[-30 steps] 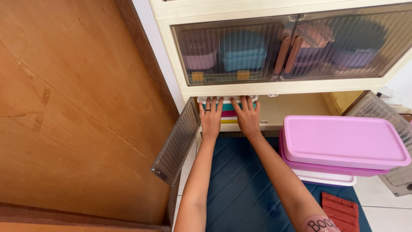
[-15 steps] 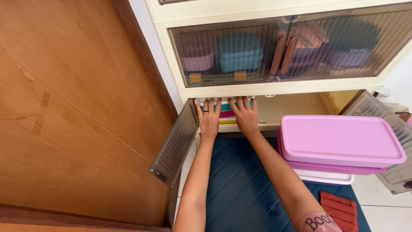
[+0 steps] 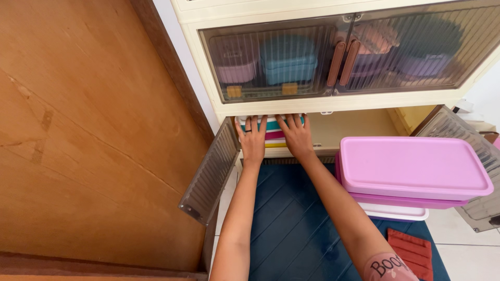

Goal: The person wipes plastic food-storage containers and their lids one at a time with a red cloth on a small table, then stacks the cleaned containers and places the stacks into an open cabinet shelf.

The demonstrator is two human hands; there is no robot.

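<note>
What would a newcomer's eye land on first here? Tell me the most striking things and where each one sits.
First, the big pink lidded container at the right, stacked on other flat boxes over the dark blue mat. Next, the left hand and right hand, pressed flat against a stack of colourful flat containers in the open lower compartment. Above them, the ribbed smoky cabinet doors are closed over blurred teal and purple boxes.

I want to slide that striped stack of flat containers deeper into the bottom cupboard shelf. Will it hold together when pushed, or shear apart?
The stack of flat containers looks rigid plastic, so it likely slides rather than bends. Its separate coloured layers could slip over one another if pushed high. Both the left hand and right hand lie flat across its front, which probably keeps the layers aligned.
</note>
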